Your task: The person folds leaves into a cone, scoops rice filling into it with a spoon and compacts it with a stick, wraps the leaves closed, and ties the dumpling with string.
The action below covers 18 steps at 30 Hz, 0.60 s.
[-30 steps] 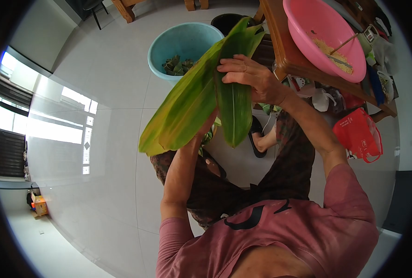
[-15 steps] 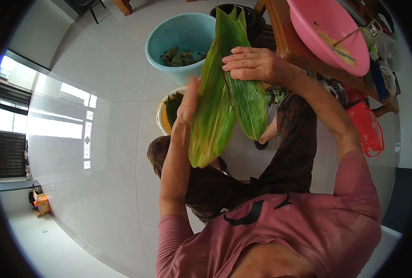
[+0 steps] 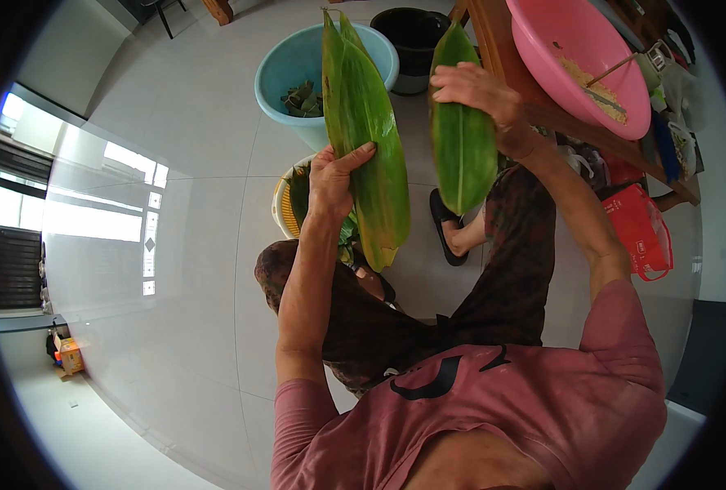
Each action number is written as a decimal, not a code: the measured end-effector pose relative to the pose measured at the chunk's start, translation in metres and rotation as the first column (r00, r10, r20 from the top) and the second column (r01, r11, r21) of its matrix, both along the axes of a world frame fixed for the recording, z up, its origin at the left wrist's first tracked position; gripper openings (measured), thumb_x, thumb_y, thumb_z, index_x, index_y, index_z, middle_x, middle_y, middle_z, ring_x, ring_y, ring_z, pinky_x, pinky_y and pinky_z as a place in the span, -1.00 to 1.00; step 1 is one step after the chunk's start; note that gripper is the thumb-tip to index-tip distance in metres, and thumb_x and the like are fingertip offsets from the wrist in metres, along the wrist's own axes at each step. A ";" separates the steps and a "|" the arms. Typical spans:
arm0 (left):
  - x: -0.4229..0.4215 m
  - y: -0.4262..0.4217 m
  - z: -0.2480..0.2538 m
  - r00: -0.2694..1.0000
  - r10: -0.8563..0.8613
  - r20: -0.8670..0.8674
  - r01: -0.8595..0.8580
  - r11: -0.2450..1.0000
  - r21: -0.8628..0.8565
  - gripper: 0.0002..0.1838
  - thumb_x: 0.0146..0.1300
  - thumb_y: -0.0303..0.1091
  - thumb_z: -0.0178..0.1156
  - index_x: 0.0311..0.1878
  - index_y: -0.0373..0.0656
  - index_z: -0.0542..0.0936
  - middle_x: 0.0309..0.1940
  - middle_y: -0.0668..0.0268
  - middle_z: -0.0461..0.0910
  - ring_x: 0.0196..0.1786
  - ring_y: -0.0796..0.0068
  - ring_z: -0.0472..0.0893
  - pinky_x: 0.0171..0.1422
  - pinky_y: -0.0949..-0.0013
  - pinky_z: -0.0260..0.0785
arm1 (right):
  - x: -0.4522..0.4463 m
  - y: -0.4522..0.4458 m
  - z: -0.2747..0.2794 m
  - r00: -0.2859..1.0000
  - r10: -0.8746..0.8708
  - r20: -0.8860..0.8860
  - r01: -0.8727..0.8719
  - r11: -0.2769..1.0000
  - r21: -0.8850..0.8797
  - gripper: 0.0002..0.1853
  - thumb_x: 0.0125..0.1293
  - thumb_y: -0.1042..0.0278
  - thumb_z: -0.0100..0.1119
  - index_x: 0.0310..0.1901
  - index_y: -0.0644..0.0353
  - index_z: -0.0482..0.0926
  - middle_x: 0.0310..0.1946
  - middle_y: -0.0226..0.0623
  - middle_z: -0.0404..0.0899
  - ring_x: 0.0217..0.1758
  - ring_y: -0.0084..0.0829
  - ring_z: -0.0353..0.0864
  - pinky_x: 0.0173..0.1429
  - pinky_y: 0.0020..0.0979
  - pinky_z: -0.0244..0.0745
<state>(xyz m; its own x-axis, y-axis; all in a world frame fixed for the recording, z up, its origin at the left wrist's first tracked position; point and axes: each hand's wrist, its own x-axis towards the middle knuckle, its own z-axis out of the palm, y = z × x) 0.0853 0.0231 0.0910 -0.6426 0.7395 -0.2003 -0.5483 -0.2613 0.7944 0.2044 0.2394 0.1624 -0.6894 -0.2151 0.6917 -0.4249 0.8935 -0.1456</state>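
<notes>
Long green leaves [image 3: 371,122], at least two overlapping, are gripped by my left hand [image 3: 333,181], the thumb pressed across their front. Their lower tip is yellowish. My right hand [image 3: 484,102] holds a separate broad green leaf [image 3: 463,159] by its upper part, fingers laid over its face; the thumb is hidden. A gap separates this leaf from the others. Behind the left leaves stands a light-blue tub [image 3: 277,57] with leaf-wrapped green bundles [image 3: 302,100] at the bottom. Below it, a yellow-and-white basket [image 3: 283,208] containing leaves is partly covered by my left forearm.
A black bucket [image 3: 412,41] stands beside the blue tub. At the right, a pink basin [image 3: 534,37] with grain and a long-handled utensil rests on a wooden table [image 3: 502,57]. A red bag [image 3: 636,229] is below, and my sandaled foot [image 3: 453,237] is between.
The leaves have come apart into two lots. My left hand has closed on the left leaves and moved them slightly left, while my right hand has carried one leaf to the right.
</notes>
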 end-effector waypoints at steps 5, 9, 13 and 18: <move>0.004 0.005 0.002 0.993 0.086 -0.079 -0.081 0.995 0.064 -0.77 0.06 -0.56 0.23 -0.16 -0.28 0.55 -0.29 0.25 0.61 -0.32 0.50 0.61 -0.20 0.44 0.51 | -0.014 -0.012 -0.017 0.935 -0.027 0.353 0.162 0.920 -0.358 -0.65 0.05 0.41 0.26 -0.08 0.20 0.51 -0.24 -0.29 0.57 -0.17 -0.36 0.55 0.10 -0.36 0.37; 0.006 0.010 0.001 0.973 0.137 -0.183 -0.133 0.990 0.038 -0.76 0.08 -0.54 0.23 -0.14 -0.28 0.55 -0.28 0.26 0.61 -0.31 0.55 0.60 -0.19 0.48 0.49 | -0.026 -0.036 -0.034 0.874 0.227 0.429 0.298 0.446 -0.844 -0.57 0.04 0.31 0.34 -0.06 0.30 0.48 -0.19 -0.29 0.56 -0.15 -0.52 0.52 -0.02 -0.49 0.41; 0.010 0.011 0.002 0.980 0.082 -0.184 -0.078 0.997 0.027 -0.75 0.15 -0.42 0.22 -0.11 -0.27 0.54 -0.25 0.30 0.60 -0.27 0.61 0.57 -0.16 0.53 0.45 | -0.038 -0.049 -0.050 0.909 0.226 0.350 0.247 0.386 -0.889 -0.54 0.02 0.30 0.37 -0.05 0.30 0.49 -0.16 -0.26 0.56 -0.11 -0.55 0.52 -0.01 -0.51 0.42; 0.005 0.009 0.000 0.996 0.076 -0.040 -0.074 0.996 0.044 -0.64 0.22 -0.26 0.16 0.03 -0.24 0.49 -0.16 0.35 0.58 -0.17 0.65 0.54 -0.07 0.55 0.41 | -0.039 -0.039 -0.052 0.904 0.270 0.330 0.252 0.286 -0.924 -0.54 0.02 0.29 0.37 -0.05 0.28 0.50 -0.15 -0.25 0.57 -0.07 -0.51 0.52 0.06 -0.48 0.38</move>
